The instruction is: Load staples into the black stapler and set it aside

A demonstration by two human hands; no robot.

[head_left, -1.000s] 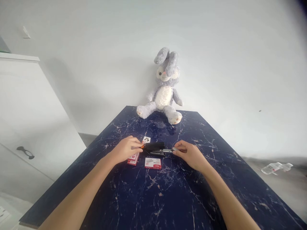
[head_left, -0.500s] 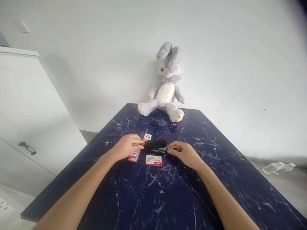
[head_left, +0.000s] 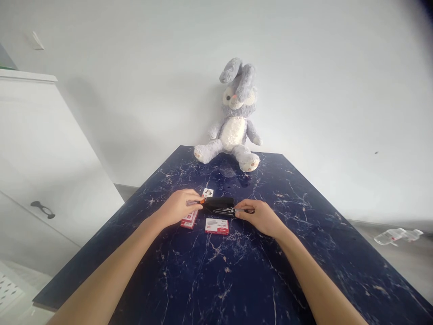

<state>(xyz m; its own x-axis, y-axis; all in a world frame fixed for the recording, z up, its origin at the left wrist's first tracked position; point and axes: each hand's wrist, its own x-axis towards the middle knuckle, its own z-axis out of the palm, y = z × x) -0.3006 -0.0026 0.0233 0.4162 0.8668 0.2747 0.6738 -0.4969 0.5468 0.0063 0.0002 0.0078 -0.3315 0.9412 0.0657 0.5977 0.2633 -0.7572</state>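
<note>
A black stapler [head_left: 219, 203] with an orange part at its left end lies across the table in front of me, its top raised from the metal rail. My left hand [head_left: 179, 206] is closed on the orange end. At the stapler's other end, the fingers of my right hand [head_left: 259, 215] pinch the metal rail; whether a strip of staples is between them is too small to tell. Just below the stapler sits a red and white staple box [head_left: 217, 226]. More red and white boxes [head_left: 190, 220] lie partly hidden under my left hand. Behind it is a small white card or box [head_left: 208, 192].
A grey plush rabbit [head_left: 235, 122] sits at the back of the dark blue marbled table [head_left: 216, 275], against the wall. To the left stands a white cabinet [head_left: 43, 149] with a dark handle. Clear plastic bottles [head_left: 397, 235] lie beyond the table's right edge.
Both hands keep their places on the stapler. My right fingers have shifted very slightly left along the rail. The view has turned a little.
</note>
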